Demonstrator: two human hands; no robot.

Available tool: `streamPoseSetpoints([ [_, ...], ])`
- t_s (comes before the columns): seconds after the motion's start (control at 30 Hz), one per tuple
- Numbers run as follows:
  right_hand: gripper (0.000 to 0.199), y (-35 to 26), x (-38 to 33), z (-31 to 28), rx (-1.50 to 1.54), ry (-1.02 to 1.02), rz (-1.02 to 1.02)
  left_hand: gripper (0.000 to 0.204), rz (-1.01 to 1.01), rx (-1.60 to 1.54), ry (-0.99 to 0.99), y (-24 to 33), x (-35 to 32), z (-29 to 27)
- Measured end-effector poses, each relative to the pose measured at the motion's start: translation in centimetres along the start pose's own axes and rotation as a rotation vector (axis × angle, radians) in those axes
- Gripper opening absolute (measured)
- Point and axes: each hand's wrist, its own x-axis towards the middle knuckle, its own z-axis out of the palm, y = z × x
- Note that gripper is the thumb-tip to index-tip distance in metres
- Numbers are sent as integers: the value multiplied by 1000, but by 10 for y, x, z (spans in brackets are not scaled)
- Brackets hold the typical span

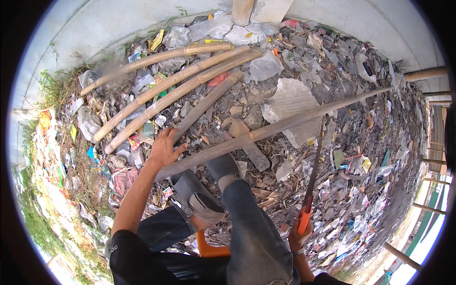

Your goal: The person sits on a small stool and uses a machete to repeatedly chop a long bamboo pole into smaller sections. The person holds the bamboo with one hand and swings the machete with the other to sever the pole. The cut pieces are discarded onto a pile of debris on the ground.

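Observation:
My left hand (164,148) is at left of centre, fingers spread and thumb out. It lies at the near end of a short, dark bamboo piece (209,105); whether it touches the piece I cannot tell. Below the hand, a long grey bamboo pole (285,124) runs up to the right, its near end beside my boots. In my right hand (299,236), lower right, is the orange handle of a handsaw (313,183). The saw's dark blade points away from me, its tip close to the long pole.
Several cut bamboo lengths (185,88) lie side by side at the upper left. A broken concrete slab (290,107) sits beyond the long pole. Litter and rubble cover the ground up to a pale wall (351,23). An orange seat (209,247) shows below my legs.

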Motion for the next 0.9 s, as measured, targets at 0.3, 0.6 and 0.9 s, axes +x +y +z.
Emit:
streamPoseSetpoints([
  [0.3, 18, 38, -11, -31, -183, 93, -8, 66, -19, -18, 124, 63, 50, 43],
  [0.6, 21, 60, 2, -65, -368, 196, 24, 70, 144, 14, -318, 64, -10, 17],
  [0.9, 19, 139, -15, -45, -310, 242, 57, 65, 95, 177, -324, -91, -134, -21],
])
